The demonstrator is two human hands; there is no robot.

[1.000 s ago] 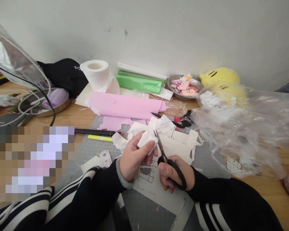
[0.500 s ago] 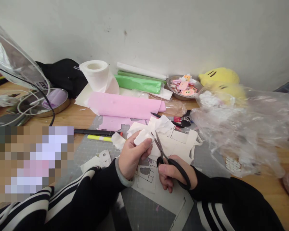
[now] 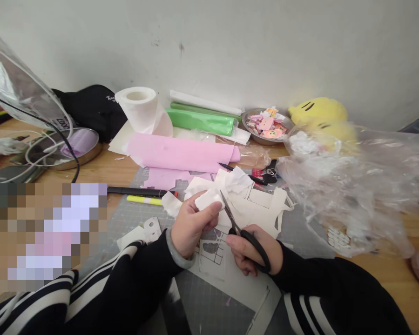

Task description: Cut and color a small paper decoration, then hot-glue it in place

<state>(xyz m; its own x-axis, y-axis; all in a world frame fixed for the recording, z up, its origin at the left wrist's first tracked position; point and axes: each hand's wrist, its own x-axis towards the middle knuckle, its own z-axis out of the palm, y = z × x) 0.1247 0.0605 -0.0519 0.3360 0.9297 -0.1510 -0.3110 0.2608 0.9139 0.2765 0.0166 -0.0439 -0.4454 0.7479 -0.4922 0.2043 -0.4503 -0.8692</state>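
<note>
Between its thumb and fingers, my left hand (image 3: 195, 221) pinches a small folded white piece (image 3: 208, 199). My right hand (image 3: 253, 249) has its fingers in the black handles of a pair of scissors (image 3: 231, 215). The blades point up and left, their tips at the right edge of the white piece. Whether they touch it I cannot tell. Beneath both hands are cut white sheets (image 3: 244, 279) with black lines, on a grey cutting mat (image 3: 209, 321). Crumpled white scraps (image 3: 239, 180) lie just behind the scissors.
Folded pink material (image 3: 185, 153), a white roll (image 3: 139, 111) and green packs (image 3: 202, 122) lie behind. A metal bowl (image 3: 265, 139) holds small pink cutouts. Clear plastic bags (image 3: 363, 186) and a yellow plush (image 3: 321, 109) are at right. Another bowl (image 3: 87, 160) and cables are at left.
The scissor blades have come closer together, and the handles have closed up in my right hand. My left hand with the white piece has shifted only slightly.
</note>
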